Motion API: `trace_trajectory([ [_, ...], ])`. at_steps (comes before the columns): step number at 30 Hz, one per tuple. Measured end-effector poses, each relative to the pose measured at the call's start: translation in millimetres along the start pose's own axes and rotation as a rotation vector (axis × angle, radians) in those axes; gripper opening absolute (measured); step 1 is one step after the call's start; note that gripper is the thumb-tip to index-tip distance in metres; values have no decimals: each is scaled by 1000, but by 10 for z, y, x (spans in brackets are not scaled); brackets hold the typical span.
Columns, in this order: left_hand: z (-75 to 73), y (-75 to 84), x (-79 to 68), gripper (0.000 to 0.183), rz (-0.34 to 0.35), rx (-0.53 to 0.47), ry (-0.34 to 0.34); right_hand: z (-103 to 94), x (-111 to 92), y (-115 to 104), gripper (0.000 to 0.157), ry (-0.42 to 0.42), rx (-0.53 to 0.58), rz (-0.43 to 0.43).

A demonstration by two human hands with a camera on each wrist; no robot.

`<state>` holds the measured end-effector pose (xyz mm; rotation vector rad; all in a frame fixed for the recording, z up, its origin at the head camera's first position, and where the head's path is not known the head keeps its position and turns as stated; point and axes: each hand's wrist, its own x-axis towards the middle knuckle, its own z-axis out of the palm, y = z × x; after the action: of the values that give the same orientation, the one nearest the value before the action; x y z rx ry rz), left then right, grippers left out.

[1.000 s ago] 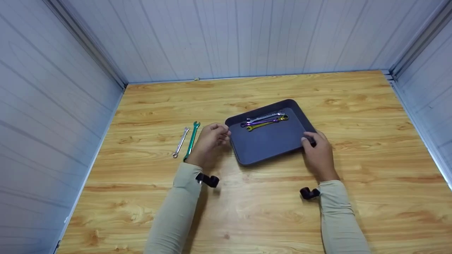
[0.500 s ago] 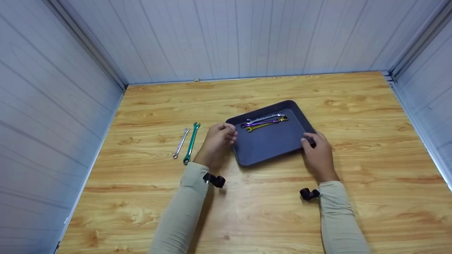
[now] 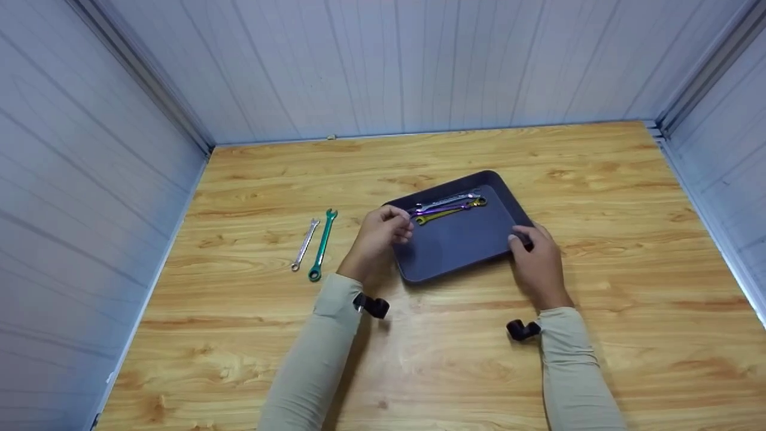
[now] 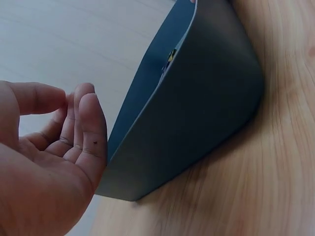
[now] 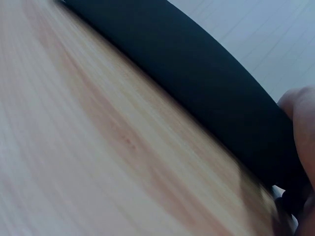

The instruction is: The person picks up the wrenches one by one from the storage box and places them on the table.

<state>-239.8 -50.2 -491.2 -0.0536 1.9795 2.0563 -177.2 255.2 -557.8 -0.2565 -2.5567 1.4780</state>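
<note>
A dark grey tray (image 3: 458, 245) lies angled on the table. Inside it, close to its far side, are a silver wrench (image 3: 449, 200), a purple wrench (image 3: 440, 209) and a gold wrench (image 3: 440, 215). My left hand (image 3: 378, 236) hovers over the tray's left rim, fingers loosely bent, with nothing visible in them. The left wrist view has this hand (image 4: 59, 152) beside the tray's outer wall (image 4: 197, 93). At the near right corner my right hand (image 3: 538, 260) grips the tray, thumb over the rim; the right wrist view cuts off most of this hand (image 5: 305, 128).
Left of the tray, a green wrench (image 3: 323, 245) and a smaller silver wrench (image 3: 305, 244) lie side by side on the wooden table (image 3: 443, 359). Pale panel walls (image 3: 371, 66) stand behind and at both sides.
My left hand has moved right, from beside the green wrench to over the tray's left rim, uncovering that wrench's lower end. The right hand and tray look almost unmoved.
</note>
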Motion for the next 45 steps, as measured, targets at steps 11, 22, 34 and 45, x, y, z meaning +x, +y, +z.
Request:
trace_trajectory([
  [11,77,51,86,7,-60,-4,-44,4,6,-18,42,-2,-8,-2],
  [22,107,105,170,20,-114,16,-79,-3,6,-21,40,16,1,-8],
  [34,152,107,245,31,-108,34,-93,15,14,-9,37,42,-23,-36],
  [45,196,92,343,33,-153,19,-114,18,15,-8,39,31,-10,3],
])
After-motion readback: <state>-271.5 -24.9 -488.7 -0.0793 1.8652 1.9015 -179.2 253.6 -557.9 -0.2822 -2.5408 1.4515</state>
